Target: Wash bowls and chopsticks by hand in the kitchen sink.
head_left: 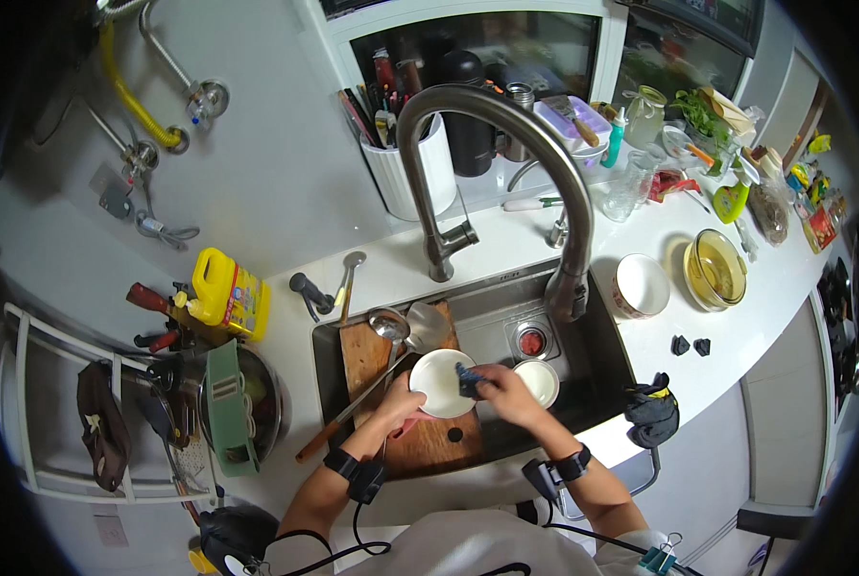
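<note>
My left hand (403, 402) grips the lower left rim of a white bowl (440, 381), tilted over the sink. My right hand (505, 392) pinches a dark blue scrubbing cloth or pad (467, 381) at the bowl's right side. Just right of that hand, a smaller white bowl (539, 381) sits in the sink. Beneath the left hand lies a wooden cutting board (429, 450) across the sink's left part. A metal ladle (389, 325) and a wooden-handled utensil (319, 441) rest over the board. Something pink shows under the held bowl; its kind is unclear.
A tall metal faucet (440, 259) arches over the sink (617, 353). A patterned white bowl (642, 286) and a yellowish glass bowl (715, 270) stand on the right counter. On the left are a yellow jug (231, 295) and a green rack-like item (231, 410).
</note>
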Demonstrator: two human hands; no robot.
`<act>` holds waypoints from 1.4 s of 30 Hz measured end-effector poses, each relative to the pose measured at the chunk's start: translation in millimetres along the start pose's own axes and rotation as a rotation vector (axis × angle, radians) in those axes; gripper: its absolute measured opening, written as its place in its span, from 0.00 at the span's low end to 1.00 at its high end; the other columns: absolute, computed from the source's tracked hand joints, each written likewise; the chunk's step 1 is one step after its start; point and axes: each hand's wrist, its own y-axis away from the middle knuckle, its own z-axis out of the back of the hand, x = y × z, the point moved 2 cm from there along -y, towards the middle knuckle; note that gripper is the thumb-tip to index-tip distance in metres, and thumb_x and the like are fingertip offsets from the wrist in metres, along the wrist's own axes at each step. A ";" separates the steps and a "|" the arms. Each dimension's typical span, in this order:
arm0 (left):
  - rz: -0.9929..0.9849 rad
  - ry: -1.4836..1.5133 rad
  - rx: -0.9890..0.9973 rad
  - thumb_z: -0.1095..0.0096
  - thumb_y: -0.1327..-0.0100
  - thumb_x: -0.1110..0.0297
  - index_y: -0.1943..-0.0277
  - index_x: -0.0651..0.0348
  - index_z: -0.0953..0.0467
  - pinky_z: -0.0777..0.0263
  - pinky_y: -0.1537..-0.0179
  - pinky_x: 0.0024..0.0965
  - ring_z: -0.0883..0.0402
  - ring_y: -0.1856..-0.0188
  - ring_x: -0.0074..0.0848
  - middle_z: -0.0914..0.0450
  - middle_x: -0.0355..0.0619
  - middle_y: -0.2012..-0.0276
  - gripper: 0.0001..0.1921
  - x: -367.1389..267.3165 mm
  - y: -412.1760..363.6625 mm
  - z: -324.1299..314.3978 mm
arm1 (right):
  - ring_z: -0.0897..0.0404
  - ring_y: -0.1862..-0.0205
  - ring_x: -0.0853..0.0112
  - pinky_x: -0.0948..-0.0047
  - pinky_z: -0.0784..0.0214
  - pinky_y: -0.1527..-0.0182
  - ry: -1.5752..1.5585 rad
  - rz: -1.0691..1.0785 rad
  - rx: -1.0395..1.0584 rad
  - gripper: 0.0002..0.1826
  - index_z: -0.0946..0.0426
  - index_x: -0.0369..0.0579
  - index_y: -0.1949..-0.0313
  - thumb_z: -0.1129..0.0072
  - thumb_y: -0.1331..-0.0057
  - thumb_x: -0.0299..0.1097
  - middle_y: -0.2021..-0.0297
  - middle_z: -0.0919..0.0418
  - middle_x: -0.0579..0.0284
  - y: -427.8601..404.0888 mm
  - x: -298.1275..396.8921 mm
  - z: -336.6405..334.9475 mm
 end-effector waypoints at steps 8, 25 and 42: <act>-0.086 0.230 0.061 0.54 0.45 0.71 0.39 0.53 0.50 0.23 0.67 0.49 0.27 0.54 0.48 0.37 0.54 0.50 0.29 6.2 -23.3 -24.8 | 0.21 0.65 0.62 0.66 0.32 0.62 0.997 0.262 -0.011 0.11 0.27 0.43 0.63 0.52 0.44 0.32 0.71 0.21 0.53 18.0 14.4 -54.5; 0.142 0.354 0.052 0.44 0.45 0.56 0.43 0.54 0.41 0.27 0.70 0.36 0.25 0.61 0.34 0.29 0.48 0.56 0.28 -10.0 -71.1 -110.7 | 0.23 0.72 0.56 0.60 0.32 0.66 0.677 0.192 -0.227 0.07 0.23 0.48 0.73 0.43 0.47 0.36 0.77 0.22 0.53 15.6 -42.3 27.4; 0.222 0.348 0.251 0.57 0.43 0.33 0.41 0.57 0.36 0.31 0.50 0.43 0.26 0.49 0.40 0.28 0.51 0.48 0.38 -29.4 -55.3 -136.4 | 0.23 0.69 0.57 0.61 0.34 0.62 0.821 0.307 -0.066 0.09 0.25 0.47 0.69 0.43 0.53 0.31 0.71 0.23 0.55 31.0 -39.4 56.6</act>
